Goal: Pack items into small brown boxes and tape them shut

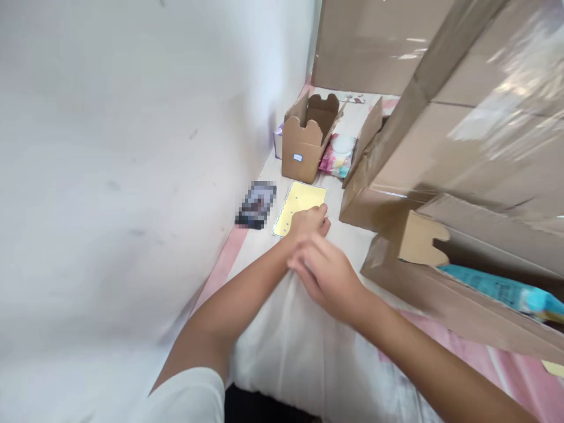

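Note:
My left hand (pixel 309 222) is over the lower right part of a yellow sheet (pixel 304 197) with a scalloped, blue-edged border. Its fingers are curled in, and what they hold, if anything, is hidden. Closer to me, my right hand (pixel 326 270) overlaps the left wrist in view, slightly blurred. The right fingers are bent and pressed together; I cannot make out anything between them, nor whether they touch the wrist. Left of the yellow sheet lies a dark, pixelated flat object (pixel 258 204) on the white cloth (pixel 273 329).
Beyond the sheet stands an open brown carton (pixel 302 150), beside a pink floral packet (pixel 339 154). Another open cardboard box (pixel 409 288) on the right holds a turquoise packet (pixel 497 288). Large taped boxes (pixel 379 47) rise behind. A white wall (pixel 132 176) borders the left.

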`<state>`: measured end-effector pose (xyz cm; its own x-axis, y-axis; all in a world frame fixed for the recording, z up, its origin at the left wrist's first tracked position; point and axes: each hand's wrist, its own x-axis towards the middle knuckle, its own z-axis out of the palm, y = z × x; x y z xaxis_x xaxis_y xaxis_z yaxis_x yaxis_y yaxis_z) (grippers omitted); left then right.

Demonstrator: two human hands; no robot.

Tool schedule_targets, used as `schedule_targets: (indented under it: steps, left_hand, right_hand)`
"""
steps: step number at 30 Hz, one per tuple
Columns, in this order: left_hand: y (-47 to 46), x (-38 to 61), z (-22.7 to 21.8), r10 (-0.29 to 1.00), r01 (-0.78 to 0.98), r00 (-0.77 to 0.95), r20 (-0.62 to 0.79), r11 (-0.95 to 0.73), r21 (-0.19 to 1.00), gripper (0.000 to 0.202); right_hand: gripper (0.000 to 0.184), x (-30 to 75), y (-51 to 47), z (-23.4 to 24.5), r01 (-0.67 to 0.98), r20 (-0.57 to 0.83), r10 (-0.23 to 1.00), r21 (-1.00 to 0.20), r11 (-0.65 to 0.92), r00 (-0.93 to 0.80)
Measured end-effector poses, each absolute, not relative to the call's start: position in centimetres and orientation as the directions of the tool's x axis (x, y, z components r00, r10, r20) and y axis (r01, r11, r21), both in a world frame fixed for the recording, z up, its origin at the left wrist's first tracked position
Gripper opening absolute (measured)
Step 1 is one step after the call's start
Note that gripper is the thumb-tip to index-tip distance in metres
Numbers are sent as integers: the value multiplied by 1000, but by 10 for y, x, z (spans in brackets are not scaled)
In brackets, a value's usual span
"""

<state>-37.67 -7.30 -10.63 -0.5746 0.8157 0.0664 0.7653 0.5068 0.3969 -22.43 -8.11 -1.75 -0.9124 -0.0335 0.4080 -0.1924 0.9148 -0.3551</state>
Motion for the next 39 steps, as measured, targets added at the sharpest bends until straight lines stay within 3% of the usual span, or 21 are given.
schedule_targets:
  steps: [1,2,7,10,14,21,26,35,39]
  left_hand:
    - [-74,-375,-104,814,773,-574,90,502,389,27]
    - [-75,-373,-103,809,778,-576,114,500,381,24]
    - [-74,-367,-97,765,766,-617,182,532,362,20]
    - [-75,-361,-94,718,736,-664,206,580,350,22]
    - [-92,-345,-89,626,669,-740,246,649,363,22]
    - [-156,-333,-80,327,414,-909,258,769,487,30]
    - [-180,-323,-85,79,141,-984,157,889,436,33]
    - [-177,-318,-92,124,148,-988,91,919,365,43]
    - [-193,-336,-89,200,221,-975,96,912,346,30]
  right_hand:
    - [19,-184,-80,-16,-286,513,-84,-330,900,-855]
    - [14,-144,-76,-16,-302,517,-96,-331,894,-850]
    - [16,3,-16,-35,-199,352,-59,-377,905,-934]
    - [17,38,10,-51,-155,376,6,-396,905,-927]
    - [23,55,13,-55,-171,366,-15,-397,902,-930]
    - [22,78,12,-26,-218,409,-59,-354,909,-911]
    - [25,85,8,-9,-272,479,-104,-296,916,-872]
    - [25,85,1,-5,-263,461,-127,-243,934,-878]
    - [25,85,2,-6,-267,451,-137,-239,934,-882]
